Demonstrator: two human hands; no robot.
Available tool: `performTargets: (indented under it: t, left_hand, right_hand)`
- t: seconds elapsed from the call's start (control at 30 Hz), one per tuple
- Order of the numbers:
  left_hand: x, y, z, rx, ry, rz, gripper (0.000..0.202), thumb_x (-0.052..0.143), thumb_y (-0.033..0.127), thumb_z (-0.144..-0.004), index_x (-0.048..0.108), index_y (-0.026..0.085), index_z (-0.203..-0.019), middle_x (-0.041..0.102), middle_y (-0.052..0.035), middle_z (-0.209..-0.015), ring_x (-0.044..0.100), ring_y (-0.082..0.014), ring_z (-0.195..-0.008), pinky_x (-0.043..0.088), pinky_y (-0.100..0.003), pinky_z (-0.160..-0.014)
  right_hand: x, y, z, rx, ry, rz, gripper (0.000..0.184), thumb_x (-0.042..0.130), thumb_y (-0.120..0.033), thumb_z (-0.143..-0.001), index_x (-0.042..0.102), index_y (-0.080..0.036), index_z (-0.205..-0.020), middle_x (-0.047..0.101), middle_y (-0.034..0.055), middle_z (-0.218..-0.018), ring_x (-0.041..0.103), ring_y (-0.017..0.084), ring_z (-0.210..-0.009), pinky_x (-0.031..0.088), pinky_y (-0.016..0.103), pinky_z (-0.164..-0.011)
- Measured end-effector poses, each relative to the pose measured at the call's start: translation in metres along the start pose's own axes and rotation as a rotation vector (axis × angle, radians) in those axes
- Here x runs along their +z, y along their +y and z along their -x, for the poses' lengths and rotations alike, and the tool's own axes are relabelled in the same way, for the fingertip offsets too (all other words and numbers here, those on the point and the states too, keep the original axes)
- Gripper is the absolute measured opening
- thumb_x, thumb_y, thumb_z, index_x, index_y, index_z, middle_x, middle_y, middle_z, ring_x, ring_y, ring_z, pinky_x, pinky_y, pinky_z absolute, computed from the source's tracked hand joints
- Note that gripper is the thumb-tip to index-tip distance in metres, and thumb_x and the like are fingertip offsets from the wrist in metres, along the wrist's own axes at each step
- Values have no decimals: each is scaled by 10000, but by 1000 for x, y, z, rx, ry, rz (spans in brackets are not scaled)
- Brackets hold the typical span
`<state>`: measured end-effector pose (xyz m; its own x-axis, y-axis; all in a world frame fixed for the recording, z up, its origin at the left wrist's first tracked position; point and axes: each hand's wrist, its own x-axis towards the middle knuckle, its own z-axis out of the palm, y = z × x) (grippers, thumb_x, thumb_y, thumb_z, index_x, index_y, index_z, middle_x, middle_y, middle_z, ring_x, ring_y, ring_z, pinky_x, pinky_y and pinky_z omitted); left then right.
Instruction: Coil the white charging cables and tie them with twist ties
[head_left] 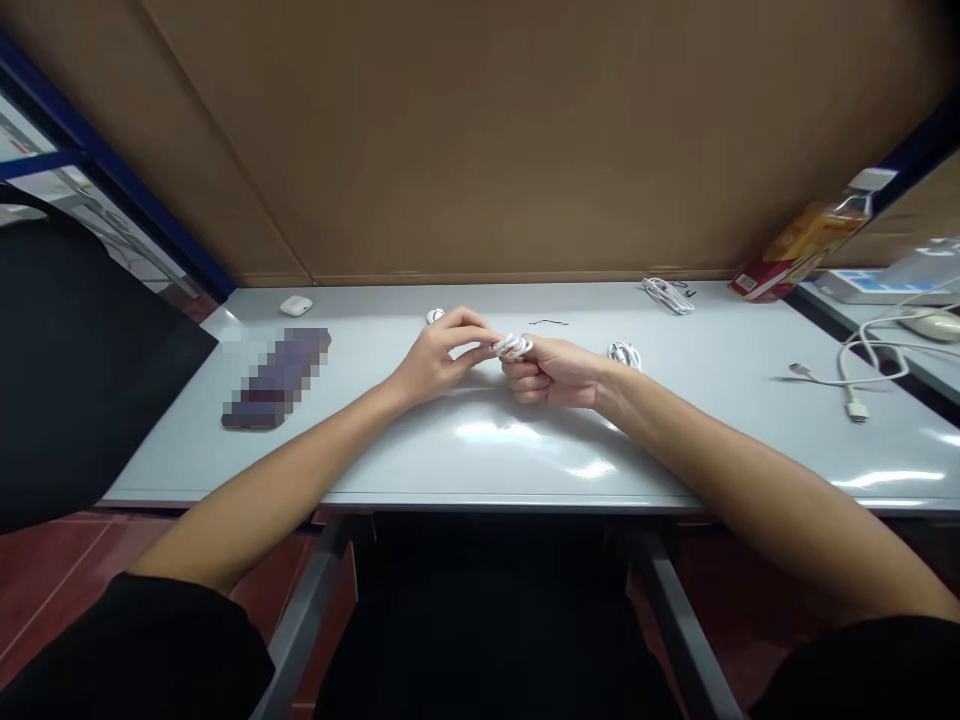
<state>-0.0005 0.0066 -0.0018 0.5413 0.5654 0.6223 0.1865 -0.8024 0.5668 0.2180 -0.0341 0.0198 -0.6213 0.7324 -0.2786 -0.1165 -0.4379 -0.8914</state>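
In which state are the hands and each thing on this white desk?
Held cable: coiled
Right hand: closed on this coil
Left hand: fingertips at the coil
Cable by right wrist: coiled
Back cable: bundled
Cable behind left hand: partly hidden, looks coiled
Right-side cable: loose
Thin black strand: loose
Bottle: capped
White case: closed
Pixelated object: cannot tell

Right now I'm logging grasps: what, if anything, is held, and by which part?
A bundled white cable, its right side in the right grip. The left grip meets its left side; whether pinching is unclear.

Brown panel wall (480,140), glossy white table (405,460) with glare, red tiled floor (52,580), blue frame (82,155) at left
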Motion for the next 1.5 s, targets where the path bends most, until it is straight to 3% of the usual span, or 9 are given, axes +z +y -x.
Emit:
performTargets:
  t: [0.13,0.23,0.43,0.57,0.73,1.03,1.23,1.4,1.5]
  left_hand:
    - [0,0,-1,5,-22,33,213,692,410,-956,819,260,-1039,708,-75,-1004,657,-206,-922,517,-352,-859]
    - [4,-1,0,-194,-62,184,253,694,419,-949,793,212,-1056,749,-83,-1008,685,-203,-895,530,-338,-824]
    - [12,4,4,-543,-136,210,358,749,454,-869,735,159,-1071,777,-98,-952,725,-224,-834,557,-347,-769]
    - [14,18,6,-513,-159,-64,363,720,375,-873,640,205,-1184,736,-13,-804,685,-177,-695,513,-301,-677]
    - [18,26,7,-476,-190,-176,156,596,278,-925,621,219,-1068,670,36,-686,631,-158,-640,454,-282,-643]
    - [18,22,7,-453,-201,-320,159,549,282,-959,666,225,-1052,663,28,-701,594,-168,-640,382,-296,-612]
    - [5,-6,1,-353,-93,-614,163,553,245,-961,713,220,-982,682,-46,-800,605,-262,-917,399,-324,-680]
    - [-7,-29,-4,-376,-45,-728,221,524,245,-1004,737,184,-990,639,-98,-928,582,-271,-897,419,-365,-726]
    - [-8,-31,-3,-363,-50,-748,289,471,272,-1035,739,180,-979,597,-95,-918,570,-258,-857,426,-368,-723]
  right_hand:
    - [-1,-2,1,61,-49,-42,377,588,-295,-969,339,-236,-692,150,-93,-643,86,99,-530,161,238,-467]
    - [-4,-3,1,24,56,103,287,560,-318,-950,431,-232,-709,202,-86,-619,113,105,-523,146,255,-474]
    - [-16,-6,1,-215,511,1018,292,489,-322,-948,554,-213,-685,499,10,-635,412,159,-584,277,303,-557]
    - [-16,-1,-2,-249,540,1350,316,501,-239,-906,397,-225,-607,509,5,-612,406,149,-577,264,313,-577]
    - [-11,1,-2,-205,499,1418,211,543,-227,-877,514,-212,-669,612,24,-671,484,158,-630,293,300,-606]
    - [-10,2,0,-195,486,1447,158,565,-288,-895,586,-210,-759,672,34,-739,537,173,-661,328,293,-614]
    - [-15,-12,6,-156,550,1451,136,591,-302,-907,637,-206,-822,706,57,-831,570,188,-692,355,308,-626]
    - [-50,-52,43,-72,758,1426,182,650,-402,-913,662,-222,-892,717,93,-972,623,233,-805,414,336,-658]
    - [-83,-72,73,131,719,1469,358,759,-528,-823,682,-218,-984,715,121,-1084,658,264,-861,464,376,-709]
